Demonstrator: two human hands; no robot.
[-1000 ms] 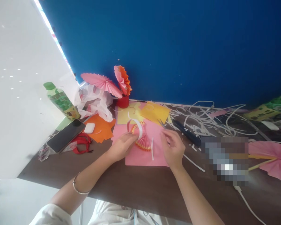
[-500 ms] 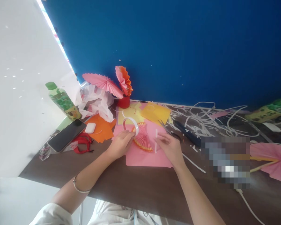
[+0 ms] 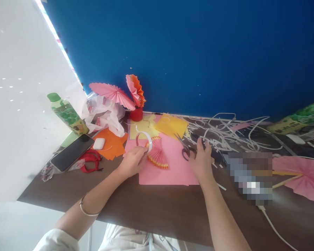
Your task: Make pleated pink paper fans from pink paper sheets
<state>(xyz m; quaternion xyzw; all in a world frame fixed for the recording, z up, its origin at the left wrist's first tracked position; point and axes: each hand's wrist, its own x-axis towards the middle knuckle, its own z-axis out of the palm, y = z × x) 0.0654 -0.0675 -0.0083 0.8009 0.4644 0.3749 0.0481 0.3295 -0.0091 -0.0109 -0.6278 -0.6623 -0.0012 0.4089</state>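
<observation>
The left hand (image 3: 132, 162) is closed in a pinch on a curled white paper strip (image 3: 144, 137), whose loop arches up over the top edge of a small pleated pink paper fan edged in orange (image 3: 158, 155); the pinch seems to keep the springy strip from uncurling while pinning its end at the fan's folded tip. The right hand (image 3: 201, 161) lies well apart from the fan with its fingers curled over the handles of a pair of dark-handled scissors (image 3: 184, 147), blades pointing away toward the wall; whether the fingers have closed fully on the handles cannot be told. Fan and both hands rest on a flat pink paper sheet (image 3: 172, 172), which serves as a work mat over the dark brown wooden table (image 3: 157, 212). Beyond it lie yellow paper sheets (image 3: 170, 125) and an orange sheet (image 3: 112, 144) bearing a white earbud case (image 3: 99, 143). To the left lie a black phone (image 3: 72, 152), red-handled scissors (image 3: 91, 160) and a green-capped plastic bottle (image 3: 66, 113). At the blue wall a red cup (image 3: 136, 114) props up finished pink and orange fans (image 3: 115, 94). A tangle of white paper offcuts (image 3: 225, 134) spreads to the right.
</observation>
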